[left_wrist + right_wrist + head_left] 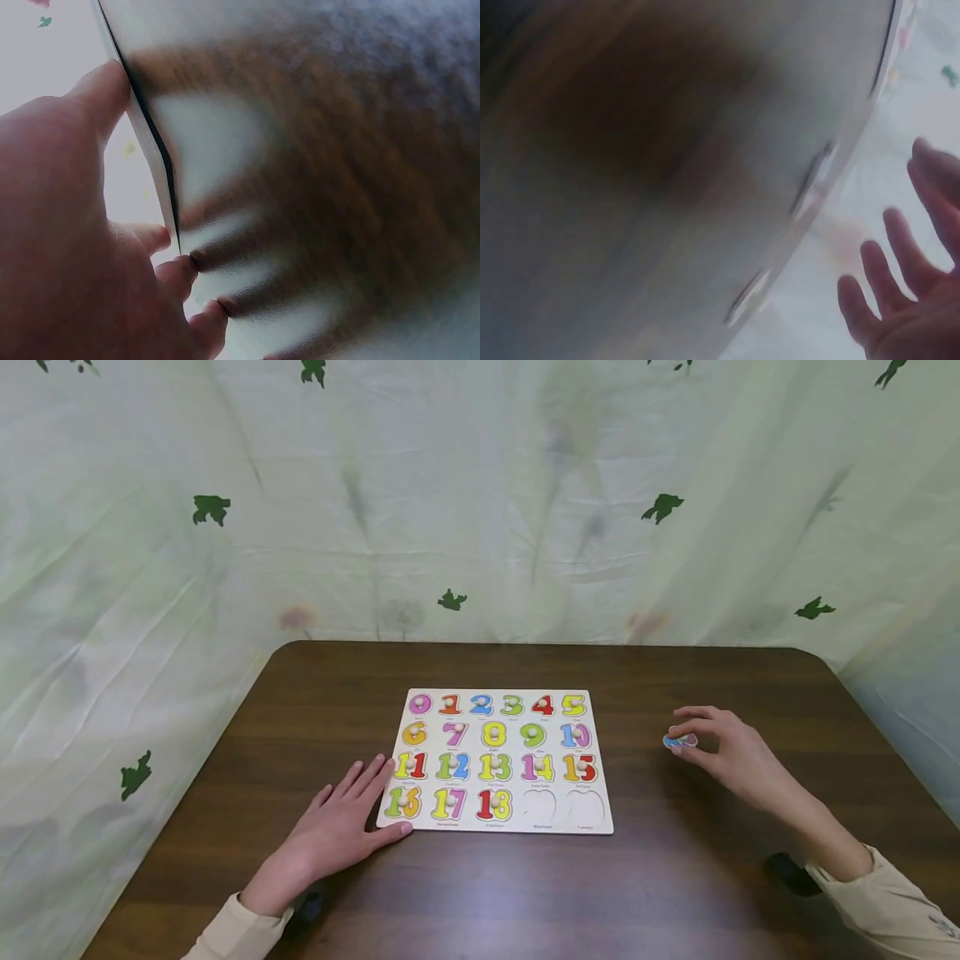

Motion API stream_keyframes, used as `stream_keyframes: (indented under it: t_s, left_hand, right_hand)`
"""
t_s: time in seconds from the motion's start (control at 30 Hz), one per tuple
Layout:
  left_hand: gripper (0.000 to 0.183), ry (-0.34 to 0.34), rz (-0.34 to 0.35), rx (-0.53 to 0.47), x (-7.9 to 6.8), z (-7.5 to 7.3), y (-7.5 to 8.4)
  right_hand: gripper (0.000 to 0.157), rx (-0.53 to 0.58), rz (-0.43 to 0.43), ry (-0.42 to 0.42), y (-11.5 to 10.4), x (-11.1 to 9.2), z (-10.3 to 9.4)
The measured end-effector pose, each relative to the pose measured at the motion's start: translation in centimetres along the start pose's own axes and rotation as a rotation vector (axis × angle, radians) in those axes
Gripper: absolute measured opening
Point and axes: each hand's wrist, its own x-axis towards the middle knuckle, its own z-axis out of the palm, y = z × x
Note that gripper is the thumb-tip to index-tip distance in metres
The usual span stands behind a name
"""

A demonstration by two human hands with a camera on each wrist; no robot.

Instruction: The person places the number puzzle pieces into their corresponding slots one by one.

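A white number puzzle board lies on the table with knobbed number pieces in most of its recesses; two recesses at the front right are bare. My left hand rests at the board's front left corner, fingers extended along the left side and thumb on the front edge. Right of the board, my right hand pinches a blue and pink number piece between thumb and fingertips, close to the tabletop. In the right wrist view the fingers look spread, with two flat pieces lying on the table beyond.
The brown wooden table has rounded far corners. Behind and beside it hangs a pale curtain with green leaf shapes. A dark band sits by the right wrist.
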Motion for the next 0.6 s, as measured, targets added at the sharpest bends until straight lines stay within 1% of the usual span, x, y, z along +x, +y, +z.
stream_keyframes:
  t_s: [0.17, 0.3, 0.37, 0.47, 0.6]
  left_hand:
    - [0.102, 0.001, 0.001, 0.001, 0.0, 0.0, 0.0]
    - [0.102, -0.006, -0.001, 0.001, 0.0, 0.1, 0.0]
    - [0.102, -0.01, -0.004, 0.003, 0.0, 0.1, 0.0]
    - [0.102, -0.007, -0.001, 0.006, 0.0, 0.1, 0.0]
    - [0.102, -0.001, 0.003, 0.009, 0.0, 0.0, 0.0]
  right_hand:
    - [0.015, -0.035, 0.068, 0.103, 2.2, -0.2, -1.3]
    - [0.018, -0.058, 0.148, 0.176, 4.0, -0.2, -1.9]
    - [0.02, -0.085, 0.171, 0.206, 4.7, -0.2, -2.1]
    - [0.021, -0.127, 0.187, 0.218, 5.6, -0.1, -2.4]
    - [0.024, -0.157, 0.22, 0.189, 6.4, 0.0, -2.6]
